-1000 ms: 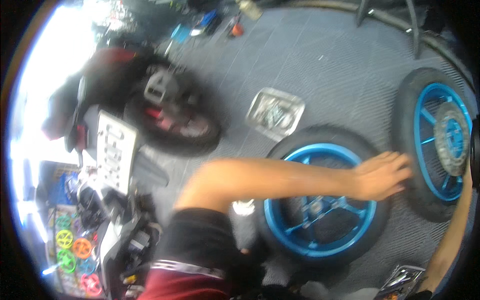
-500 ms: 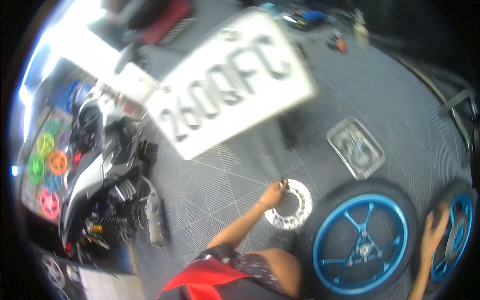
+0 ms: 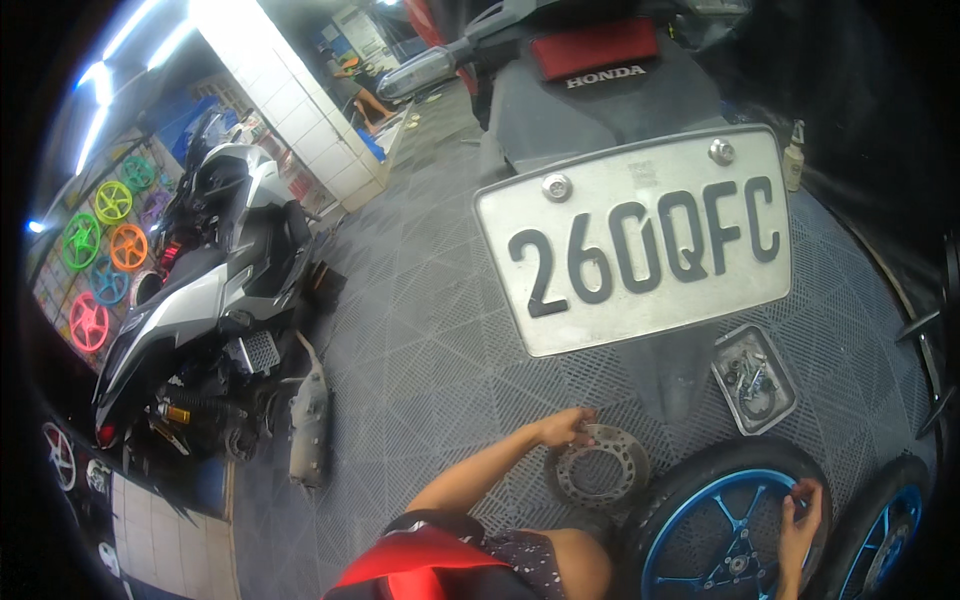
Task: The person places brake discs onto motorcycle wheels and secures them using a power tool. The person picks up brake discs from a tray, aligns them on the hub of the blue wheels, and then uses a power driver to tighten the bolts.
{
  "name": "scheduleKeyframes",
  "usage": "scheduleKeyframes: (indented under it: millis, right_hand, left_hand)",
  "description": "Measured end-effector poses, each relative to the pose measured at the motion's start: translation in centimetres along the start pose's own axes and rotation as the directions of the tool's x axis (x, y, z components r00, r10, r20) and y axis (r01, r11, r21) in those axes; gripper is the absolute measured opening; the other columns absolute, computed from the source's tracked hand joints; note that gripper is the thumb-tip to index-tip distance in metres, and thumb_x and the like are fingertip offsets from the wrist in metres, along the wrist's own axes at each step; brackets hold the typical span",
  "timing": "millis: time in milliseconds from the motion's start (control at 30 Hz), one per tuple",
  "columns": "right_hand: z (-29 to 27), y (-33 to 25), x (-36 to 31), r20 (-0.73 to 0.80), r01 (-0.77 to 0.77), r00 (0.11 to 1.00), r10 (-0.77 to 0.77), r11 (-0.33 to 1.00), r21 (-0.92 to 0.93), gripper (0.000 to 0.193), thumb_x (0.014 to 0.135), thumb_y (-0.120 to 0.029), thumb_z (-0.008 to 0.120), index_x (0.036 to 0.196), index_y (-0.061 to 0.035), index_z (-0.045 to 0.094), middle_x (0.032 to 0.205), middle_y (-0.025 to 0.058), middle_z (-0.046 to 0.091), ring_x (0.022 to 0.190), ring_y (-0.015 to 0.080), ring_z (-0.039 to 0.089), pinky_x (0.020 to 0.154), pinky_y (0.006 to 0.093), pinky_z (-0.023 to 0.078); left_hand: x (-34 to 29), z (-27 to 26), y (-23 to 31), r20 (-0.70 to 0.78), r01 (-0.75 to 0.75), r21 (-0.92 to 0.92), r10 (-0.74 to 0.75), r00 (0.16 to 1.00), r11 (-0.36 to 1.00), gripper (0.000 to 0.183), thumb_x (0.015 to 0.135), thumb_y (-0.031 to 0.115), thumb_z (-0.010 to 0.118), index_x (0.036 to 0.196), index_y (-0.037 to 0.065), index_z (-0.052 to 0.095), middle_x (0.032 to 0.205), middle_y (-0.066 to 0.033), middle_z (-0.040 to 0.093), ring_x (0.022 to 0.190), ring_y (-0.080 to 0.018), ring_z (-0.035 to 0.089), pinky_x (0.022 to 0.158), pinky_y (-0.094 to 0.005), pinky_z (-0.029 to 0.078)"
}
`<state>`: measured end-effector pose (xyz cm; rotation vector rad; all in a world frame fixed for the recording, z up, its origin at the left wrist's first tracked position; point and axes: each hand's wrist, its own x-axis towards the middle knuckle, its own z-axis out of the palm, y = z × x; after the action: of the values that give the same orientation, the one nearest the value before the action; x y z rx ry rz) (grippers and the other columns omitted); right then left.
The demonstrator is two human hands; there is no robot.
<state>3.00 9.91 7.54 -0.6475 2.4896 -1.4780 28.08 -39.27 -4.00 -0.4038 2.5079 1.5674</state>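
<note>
My left hand point(image 3: 566, 428) is closed at the upper left edge of a round metal brake disc point(image 3: 632, 463) with holes around its ring. Just right of the disc lies a wheel point(image 3: 722, 490) with a black tyre and blue spokes. Over the right part of that wheel's rim is my right hand point(image 3: 800, 525), its fingers curled in towards the thumb. Whatever may sit between them is too small to make out. A second blue wheel point(image 3: 880, 535) stands at the far right, partly cut off by the picture's edge.
A motorcycle tail with a white licence plate point(image 3: 640, 330) hangs close ahead, above the hands. Beyond the wheel lies a metal tray point(image 3: 790, 405) of small hardware. At left stand a grey-and-white scooter point(image 3: 200, 270) and an exhaust muffler point(image 3: 310, 430). A bottle point(image 3: 794, 160) is behind the plate.
My right hand has left the far-right wheel and come over the nearer blue wheel. My left hand stays at the disc. The view has shifted, and the plate now appears farther right.
</note>
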Motion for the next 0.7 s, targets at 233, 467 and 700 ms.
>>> scheduleKeyframes:
  millis: [233, 467, 700]
  right_hand:
    - [3.9, -1.8, -4.4, 0.335, -0.289, 0.927, 0.168, 0.89, 0.353, 0.024, 0.1, -0.016, 0.064, 0.117, 0.0005, 0.061, 0.097, 0.0084, 0.068, 0.086, 0.0155, 0.067, 0.072, 0.0271, 0.053]
    - [6.6, -3.7, -6.4, 0.166, -0.291, 0.956, 0.241, 0.838, 0.461, 0.049, 0.107, -0.022, 0.053, 0.149, 0.002, 0.045, 0.119, 0.0088, 0.065, 0.107, 0.0154, 0.062, 0.089, 0.0271, 0.049]
    - [5.0, -4.4, -7.0, 0.298, -0.429, 0.903, 0.308, 0.627, 0.65, 0.034, 0.11, -0.02, 0.048, 0.133, 0.0034, 0.056, 0.112, 0.0053, 0.068, 0.096, 0.0075, 0.061, 0.083, 0.0243, 0.05]
  left_hand:
    - [-3.7, 1.5, 21.0, -0.15, 0.089, 0.185, -0.062, 0.987, 0.979, 0.036, 0.092, 0.015, 0.072, 0.124, 0.0, 0.066, 0.071, -0.0153, 0.068, 0.062, -0.0191, 0.064, 0.061, -0.0364, 0.049]
    - [-3.2, 4.7, 25.4, -0.23, -0.077, -0.457, -0.034, 0.973, 0.886, 0.034, 0.097, 0.007, 0.068, 0.128, -0.007, 0.063, 0.091, -0.0148, 0.075, 0.078, -0.0196, 0.074, 0.069, -0.0322, 0.06]
    - [-0.7, 8.5, 26.0, -0.094, 0.101, -0.72, -0.241, 0.966, 0.686, 0.032, 0.097, 0.0, 0.065, 0.126, -0.011, 0.061, 0.103, -0.0189, 0.074, 0.08, -0.0244, 0.075, 0.07, -0.035, 0.065]
